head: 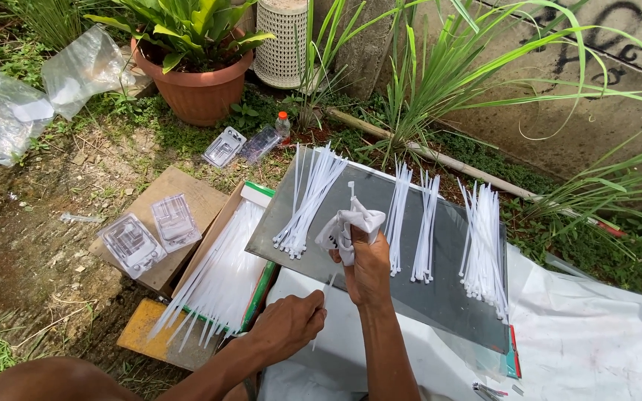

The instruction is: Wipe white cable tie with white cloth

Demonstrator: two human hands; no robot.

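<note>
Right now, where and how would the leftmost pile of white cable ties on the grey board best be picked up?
Probably pinch the leftmost pile at its lower-left end, coming from the near left edge of the grey board. There the ties bunch into a tight cluster, while their far ends fan apart. That side also lies closest to the left hand; the right hand holds a white bundle.

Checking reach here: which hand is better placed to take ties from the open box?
Left, probably. The left hand sits beside the box of ties; the right hand is farther off over the grey board, gripping a white bundle.
</note>
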